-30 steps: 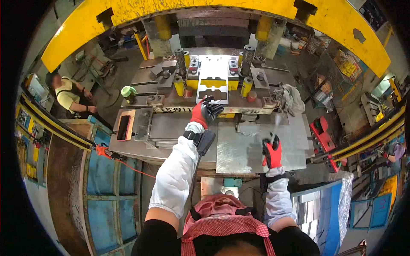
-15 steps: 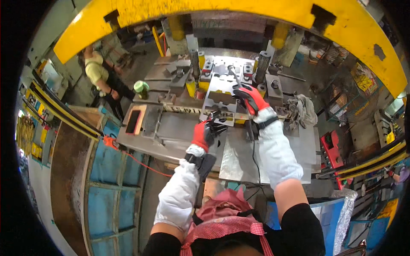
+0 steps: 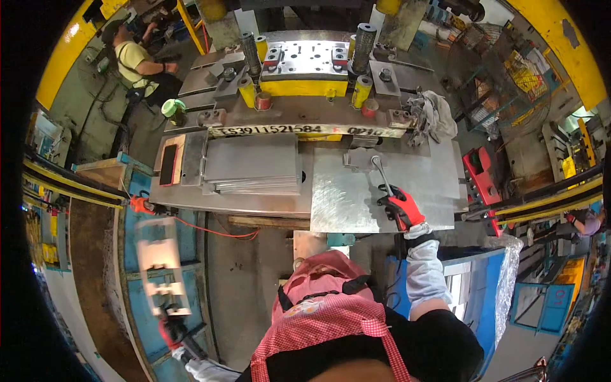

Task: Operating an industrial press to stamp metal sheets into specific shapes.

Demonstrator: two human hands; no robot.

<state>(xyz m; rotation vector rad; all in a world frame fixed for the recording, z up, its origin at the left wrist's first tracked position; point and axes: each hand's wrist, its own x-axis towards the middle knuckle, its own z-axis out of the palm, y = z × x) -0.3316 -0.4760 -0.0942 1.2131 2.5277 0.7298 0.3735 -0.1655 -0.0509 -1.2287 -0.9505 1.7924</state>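
At the lower left, over the blue-framed bin, my left hand [image 3: 175,331] in a red and black glove grips one end of a punched metal sheet [image 3: 160,261]. The sheet has cut-out openings and is smeared by motion. On the right, my gloved right hand [image 3: 402,209] is closed around a wrench-like metal tool [image 3: 380,173] with a rounded head. The tool's head is beside a small flat metal piece [image 3: 359,158] on a bright steel plate [image 3: 347,197]. Whether they touch I cannot tell.
A stack of flat metal sheets [image 3: 251,159] lies left of the plate. Beyond stands a press die [image 3: 304,86] with yellow blocks and upright posts. A phone [image 3: 168,164], a green-lidded bottle [image 3: 173,109] and a grey rag [image 3: 433,118] lie around it. A person [image 3: 137,63] stands far left.
My left hand has swung from the die to the lower left, carrying the punched sheet off it. My right hand has drawn back toward me with the tool, now over the steel plate.
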